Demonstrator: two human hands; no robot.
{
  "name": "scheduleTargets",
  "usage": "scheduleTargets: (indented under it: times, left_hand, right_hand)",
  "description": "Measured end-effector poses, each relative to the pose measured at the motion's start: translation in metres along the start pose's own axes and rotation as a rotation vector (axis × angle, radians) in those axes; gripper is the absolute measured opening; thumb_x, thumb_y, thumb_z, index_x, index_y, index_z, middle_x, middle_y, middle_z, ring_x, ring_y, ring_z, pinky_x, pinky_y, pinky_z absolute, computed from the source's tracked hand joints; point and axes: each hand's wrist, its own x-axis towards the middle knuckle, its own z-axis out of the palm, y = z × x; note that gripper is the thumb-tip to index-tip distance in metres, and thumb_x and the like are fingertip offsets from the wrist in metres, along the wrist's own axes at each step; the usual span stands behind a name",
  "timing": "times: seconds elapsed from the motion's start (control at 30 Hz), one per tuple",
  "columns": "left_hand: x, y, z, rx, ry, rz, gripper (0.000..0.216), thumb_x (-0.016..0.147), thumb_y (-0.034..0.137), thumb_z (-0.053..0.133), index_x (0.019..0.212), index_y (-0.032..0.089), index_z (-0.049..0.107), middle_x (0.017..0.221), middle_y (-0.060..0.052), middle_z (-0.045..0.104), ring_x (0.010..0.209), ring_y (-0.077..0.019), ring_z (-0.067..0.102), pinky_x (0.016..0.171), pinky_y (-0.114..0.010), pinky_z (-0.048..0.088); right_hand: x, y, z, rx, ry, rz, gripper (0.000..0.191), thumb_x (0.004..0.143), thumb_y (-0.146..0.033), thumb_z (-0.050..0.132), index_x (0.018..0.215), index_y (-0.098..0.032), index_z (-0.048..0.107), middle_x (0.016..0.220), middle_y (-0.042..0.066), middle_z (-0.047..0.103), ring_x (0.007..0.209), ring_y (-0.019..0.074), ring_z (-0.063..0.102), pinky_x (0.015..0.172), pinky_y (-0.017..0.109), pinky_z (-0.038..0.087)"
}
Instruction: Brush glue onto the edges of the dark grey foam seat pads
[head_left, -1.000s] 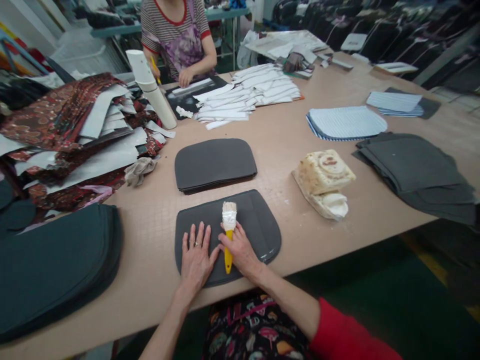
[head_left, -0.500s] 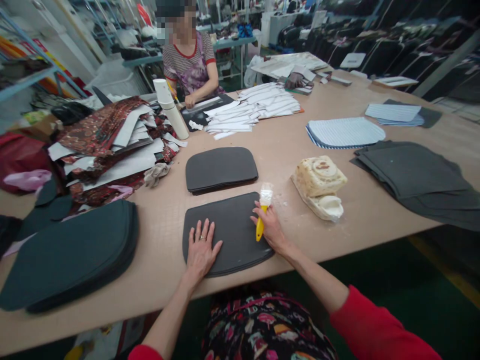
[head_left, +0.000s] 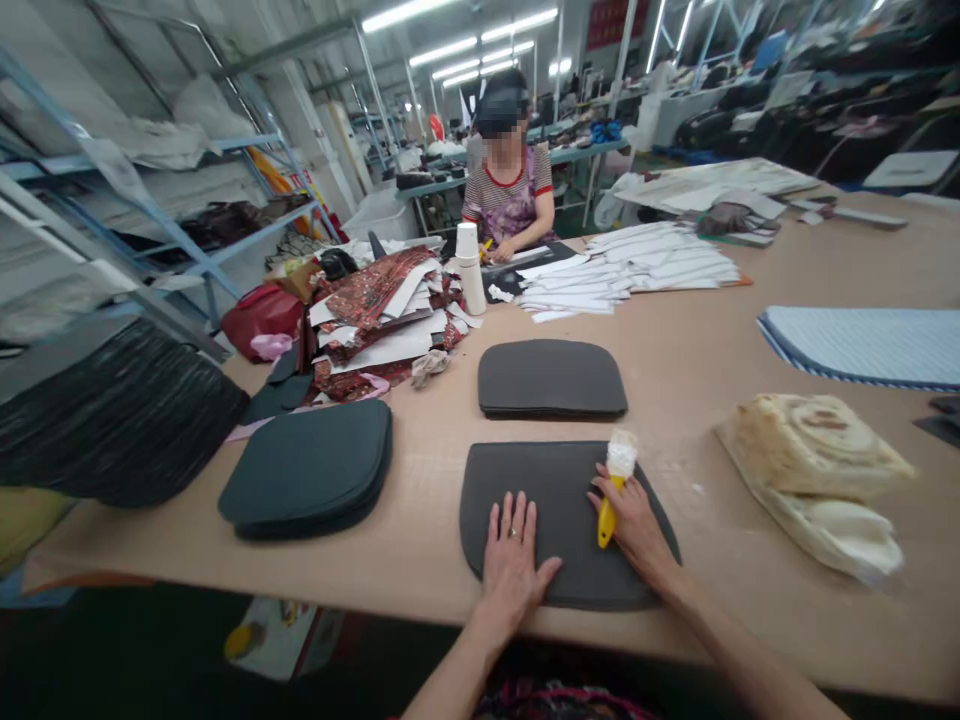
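My left hand lies flat, fingers spread, on the front stack of dark grey rounded panels. In my right hand is a paintbrush with a yellow handle and pale, coated bristles pointing away from me. That hand rests over the right part of the same stack. Just behind it lies a second stack of dark grey panels. Off to the left sits a stack of dark green panels. A glue-crusted container, partly wrapped in plastic, stands to the right.
Across the table a co-worker handles dark material beside white strips. A white bottle stands near patterned scraps. Striped blue-white pieces lie at right; a black stack sits at far left.
The view has swung left and up, bringing in the shelves and the black stack. My right hand, with the brush, has moved inward over the panels. My left hand stays flat on them.
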Motion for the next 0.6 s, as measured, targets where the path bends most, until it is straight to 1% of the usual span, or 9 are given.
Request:
scheduleTargets:
  times: [0.07,0.13,0.23,0.3,0.4,0.43,0.5,0.53,0.6]
  left_hand:
    - [-0.008,-0.011,-0.003,-0.015,-0.015,-0.049,0.078,0.085,0.061,0.038,0.145,0.016,0.017,0.152,-0.012,0.017,0.139,-0.0311,0.016,0.112,-0.052,0.027]
    - [-0.006,-0.026,-0.009,-0.026,-0.017,-0.104,0.076,0.085,0.060,0.037,0.145,0.016,0.018,0.152,-0.011,0.017,0.139,-0.0312,0.014,0.112,-0.053,0.026]
    - [0.015,-0.046,-0.016,-0.055,0.001,-0.160,0.070,0.089,0.055,0.033,0.145,0.017,0.018,0.153,-0.009,0.014,0.140,-0.0289,0.009,0.114,-0.052,0.022]
    - [0.033,-0.055,-0.017,-0.066,0.013,-0.184,0.066,0.090,0.052,0.031,0.144,0.016,0.019,0.153,-0.009,0.015,0.141,-0.0283,0.009,0.114,-0.053,0.020]
    - [0.048,-0.064,-0.018,-0.059,0.028,-0.232,0.067,0.089,0.052,0.034,0.142,0.012,0.027,0.150,-0.014,0.023,0.139,-0.0306,0.018,0.111,-0.055,0.025]
    - [0.048,-0.068,-0.021,-0.055,0.030,-0.241,0.066,0.088,0.053,0.037,0.140,0.013,0.032,0.148,-0.014,0.028,0.137,-0.0305,0.023,0.110,-0.054,0.028]
    - [0.045,-0.079,-0.035,-0.042,0.043,-0.265,0.059,0.085,0.052,0.044,0.135,0.021,0.043,0.144,-0.009,0.039,0.134,-0.0279,0.032,0.107,-0.049,0.034]
    - [0.040,-0.089,-0.046,-0.028,0.062,-0.298,0.053,0.085,0.048,0.046,0.132,0.024,0.046,0.142,-0.006,0.042,0.133,-0.0262,0.035,0.107,-0.046,0.036]
    - [0.027,-0.115,-0.075,0.016,0.137,-0.420,0.048,0.086,0.036,0.046,0.133,0.025,0.045,0.142,-0.007,0.042,0.131,-0.0257,0.036,0.104,-0.044,0.038]
  right_hand:
    - [-0.005,0.005,0.006,-0.049,-0.009,-0.004,0.027,0.091,-0.037,0.043,0.098,-0.017,0.060,0.120,0.017,0.059,0.110,0.0294,0.057,0.093,0.051,0.045]
    - [-0.009,0.010,0.012,-0.080,-0.017,-0.008,0.028,0.091,-0.038,0.042,0.098,-0.018,0.061,0.121,0.017,0.059,0.108,0.0300,0.058,0.093,0.050,0.045]
    - [-0.012,0.015,0.018,-0.096,-0.008,-0.011,0.031,0.091,-0.040,0.040,0.097,-0.019,0.061,0.122,0.016,0.059,0.106,0.0300,0.059,0.093,0.050,0.045]
    - [-0.014,0.017,0.022,-0.092,0.022,-0.008,0.032,0.091,-0.042,0.039,0.094,-0.019,0.062,0.119,0.016,0.061,0.103,0.0296,0.061,0.090,0.050,0.047]
    - [-0.016,0.023,0.029,-0.081,0.063,-0.016,0.036,0.089,-0.047,0.039,0.090,-0.021,0.064,0.113,0.015,0.065,0.095,0.0300,0.064,0.083,0.048,0.051]
    - [-0.016,0.025,0.031,-0.080,0.083,-0.012,0.038,0.088,-0.049,0.038,0.086,-0.022,0.064,0.110,0.014,0.066,0.091,0.0306,0.066,0.080,0.049,0.052]
    - [-0.016,0.031,0.034,-0.067,0.134,0.008,0.041,0.086,-0.050,0.034,0.076,-0.024,0.065,0.096,0.013,0.070,0.080,0.0324,0.067,0.069,0.049,0.055]
    - [-0.015,0.033,0.035,-0.043,0.140,0.023,0.041,0.084,-0.049,0.034,0.072,-0.026,0.065,0.092,0.013,0.071,0.078,0.0331,0.067,0.065,0.048,0.056]
    - [-0.011,0.035,0.031,0.034,0.123,0.016,0.034,0.077,-0.049,0.040,0.070,-0.029,0.067,0.088,0.012,0.071,0.076,0.0339,0.067,0.059,0.047,0.056]
